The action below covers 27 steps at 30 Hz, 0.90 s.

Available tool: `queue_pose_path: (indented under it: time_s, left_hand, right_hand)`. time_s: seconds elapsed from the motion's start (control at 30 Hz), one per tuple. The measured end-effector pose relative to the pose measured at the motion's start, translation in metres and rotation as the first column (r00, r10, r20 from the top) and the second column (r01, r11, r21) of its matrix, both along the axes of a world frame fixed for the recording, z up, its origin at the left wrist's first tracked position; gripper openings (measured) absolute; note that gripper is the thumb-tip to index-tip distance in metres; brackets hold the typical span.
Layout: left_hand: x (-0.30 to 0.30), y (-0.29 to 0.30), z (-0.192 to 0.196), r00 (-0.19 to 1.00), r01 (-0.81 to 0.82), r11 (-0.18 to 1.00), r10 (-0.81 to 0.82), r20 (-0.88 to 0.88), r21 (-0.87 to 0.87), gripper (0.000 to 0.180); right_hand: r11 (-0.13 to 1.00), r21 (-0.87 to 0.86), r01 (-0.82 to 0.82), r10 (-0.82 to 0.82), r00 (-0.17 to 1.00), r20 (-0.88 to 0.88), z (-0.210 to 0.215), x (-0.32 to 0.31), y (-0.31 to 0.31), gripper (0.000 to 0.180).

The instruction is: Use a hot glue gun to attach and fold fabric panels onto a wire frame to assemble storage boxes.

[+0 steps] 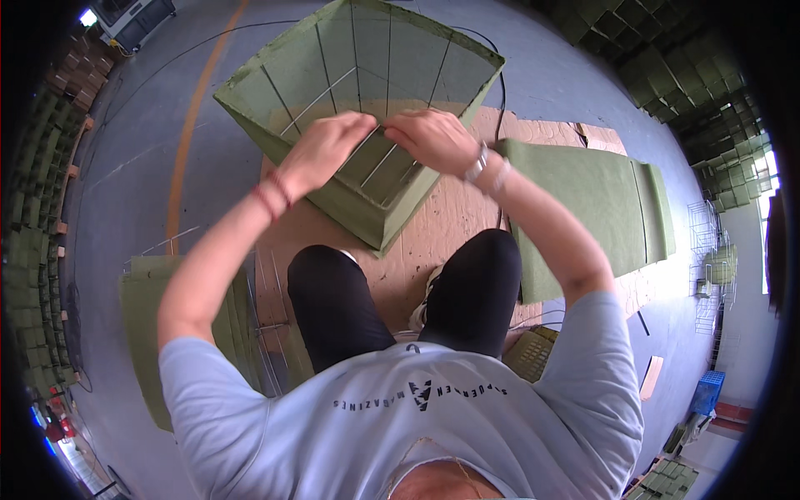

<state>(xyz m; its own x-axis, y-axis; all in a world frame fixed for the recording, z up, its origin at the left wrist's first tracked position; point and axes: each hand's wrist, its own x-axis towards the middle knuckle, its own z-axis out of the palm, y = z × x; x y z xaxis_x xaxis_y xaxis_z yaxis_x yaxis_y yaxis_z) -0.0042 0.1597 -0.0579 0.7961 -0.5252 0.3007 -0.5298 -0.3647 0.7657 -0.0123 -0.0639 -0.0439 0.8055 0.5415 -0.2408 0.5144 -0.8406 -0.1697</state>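
Observation:
In front of my knees stands a large green fabric box on a thin wire frame, its top open. My left hand is closed at the box's near side, the fingers bent over it. Close beside it, my right hand pinches at the same side, a small gap between the two hands. Crossed wires show below and between them. What exactly the fingertips press on is partly hidden behind the knuckles.
Flat green fabric pieces lie to the right on brown cardboard. More green sheets and loose wire frames lie at the left. A black cable runs beside the box. Tall green stacks line the left wall.

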Motion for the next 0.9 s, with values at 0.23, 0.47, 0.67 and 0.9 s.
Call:
queue_pose_path:
  time_s: [0.23, 0.47, 0.67, 0.9]
  left_hand:
    - [-0.095, 0.016, -0.011, 0.809, -0.016, 0.934, -0.199, 0.554, 0.358, 0.07]
    - [-0.065, -0.011, 0.001, 0.821, 0.092, 0.874, -0.338, 0.46, 0.478, 0.082]
    - [-0.002, -0.01, 0.006, 0.903, 0.425, 0.711, -0.291, -0.317, 0.56, 0.085]
    - [-0.073, 0.02, -0.018, 0.802, 0.041, 0.981, -0.146, 0.579, 0.191, 0.055]
  right_hand:
    - [0.754, 0.418, -0.507, 0.16, 0.758, 0.632, -0.023, -0.087, -0.002, 0.044]
    - [0.884, 0.272, -0.379, 0.281, 0.898, 0.338, -0.02, -0.057, -0.001, 0.058]
    - [0.914, 0.212, -0.345, 0.297, 0.927, 0.228, -0.013, -0.037, 0.0, 0.068]
    - [0.756, 0.479, -0.445, 0.161, 0.837, 0.523, -0.022, -0.094, -0.008, 0.046]
